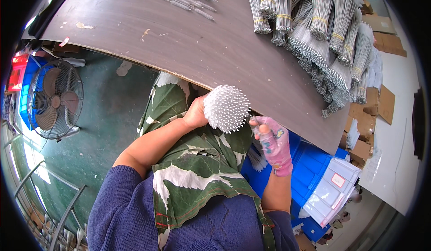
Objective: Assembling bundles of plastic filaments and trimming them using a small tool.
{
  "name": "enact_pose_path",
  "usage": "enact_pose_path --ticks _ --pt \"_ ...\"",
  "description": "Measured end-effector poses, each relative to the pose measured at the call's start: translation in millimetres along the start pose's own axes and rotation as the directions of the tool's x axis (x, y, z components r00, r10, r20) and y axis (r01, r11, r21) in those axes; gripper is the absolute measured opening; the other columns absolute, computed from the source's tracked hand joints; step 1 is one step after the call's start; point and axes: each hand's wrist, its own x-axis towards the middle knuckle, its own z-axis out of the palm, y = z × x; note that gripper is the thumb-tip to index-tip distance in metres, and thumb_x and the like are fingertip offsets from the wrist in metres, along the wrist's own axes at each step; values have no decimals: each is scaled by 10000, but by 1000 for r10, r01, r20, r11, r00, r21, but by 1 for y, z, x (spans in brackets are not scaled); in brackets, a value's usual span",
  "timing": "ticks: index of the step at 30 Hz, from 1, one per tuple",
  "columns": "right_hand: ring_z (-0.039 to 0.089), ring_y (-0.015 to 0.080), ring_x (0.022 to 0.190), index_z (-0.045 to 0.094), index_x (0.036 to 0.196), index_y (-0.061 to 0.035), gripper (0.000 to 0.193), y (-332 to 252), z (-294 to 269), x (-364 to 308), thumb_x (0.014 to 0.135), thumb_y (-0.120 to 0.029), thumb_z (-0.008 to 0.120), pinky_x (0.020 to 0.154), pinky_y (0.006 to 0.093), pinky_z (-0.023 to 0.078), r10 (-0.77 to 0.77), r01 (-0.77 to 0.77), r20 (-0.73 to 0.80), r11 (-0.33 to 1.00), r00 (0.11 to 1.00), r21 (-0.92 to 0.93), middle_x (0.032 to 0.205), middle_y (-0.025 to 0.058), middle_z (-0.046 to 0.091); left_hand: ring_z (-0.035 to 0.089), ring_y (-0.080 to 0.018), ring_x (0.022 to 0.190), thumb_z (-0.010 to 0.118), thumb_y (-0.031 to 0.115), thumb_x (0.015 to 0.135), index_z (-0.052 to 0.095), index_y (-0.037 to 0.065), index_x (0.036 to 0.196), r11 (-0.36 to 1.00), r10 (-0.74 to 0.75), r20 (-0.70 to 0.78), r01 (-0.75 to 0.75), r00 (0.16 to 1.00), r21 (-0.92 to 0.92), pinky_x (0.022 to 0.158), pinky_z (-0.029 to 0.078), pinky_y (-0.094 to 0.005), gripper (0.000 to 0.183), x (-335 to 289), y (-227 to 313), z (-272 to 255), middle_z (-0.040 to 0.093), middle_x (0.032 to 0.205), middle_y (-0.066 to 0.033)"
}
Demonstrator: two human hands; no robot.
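Note:
In my bare left hand point(196, 112) is a bundle of thin wire brushes point(227, 109), seen end-on as a round head of many white tips. My fingers wrap around its side, and its lower part is out of sight. Just right of the bundle, apart from it, is my right hand point(273, 145) in a pink patterned glove with bare fingertips. Its fingers are curled in and the thumb is pressed close to them; anything between them is too small to make out. Both hands are over my lap, at the near edge of the brown table point(188, 40).
Tied bundles of wire brushes point(321, 31) are piled at the table's far right. Several loose brushes point(193, 2) lie at the far left. A floor fan point(55, 100) stands at left. Blue bins point(310, 165), a whitish crate point(332, 190) and cardboard boxes point(362, 125) are at right.

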Motion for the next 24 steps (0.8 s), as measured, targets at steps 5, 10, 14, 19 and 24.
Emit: enact_pose_path --ticks 5,10,14,19,24 --pt "662 243 717 636 966 9 305 -15 10 6 860 -276 627 654 311 495 -267 248 36 825 963 -508 786 130 675 596 -206 1056 745 96 719 547 49 1196 993 -120 -18 120 993 10 901 461 -313 519 -1 15 -4 620 1148 -110" --pt "649 298 711 651 938 -28 249 -21 13 9 848 -259 627 642 348 498 -245 221 48 750 968 -623 775 131 668 608 -252 1037 739 122 718 538 44 1187 987 -119 -15 120 993 108 884 469 -330 516 -2 9 -4 622 1118 -133" --pt "636 313 690 649 898 -39 263 -20 13 10 852 -297 618 615 369 489 -281 253 75 678 957 -690 751 131 658 607 -302 1008 727 131 717 543 42 1152 988 -133 -27 135 991 69 861 478 -351 481 -2 8 -3 624 1074 -149" --pt "623 328 678 647 875 -57 262 -20 14 13 851 -317 615 599 385 481 -285 261 92 638 954 -725 739 140 645 602 -331 984 720 131 713 549 45 1122 989 -142 -69 145 987 30 841 482 -369 451 -3 7 -1 624 1045 -156" --pt "652 293 687 663 914 -26 237 -23 15 13 830 -247 647 621 345 491 -318 294 122 578 940 -761 758 146 661 600 -339 969 720 129 705 550 41 1107 987 -100 -74 109 992 119 830 484 -377 445 -3 5 -1 624 1029 -156"
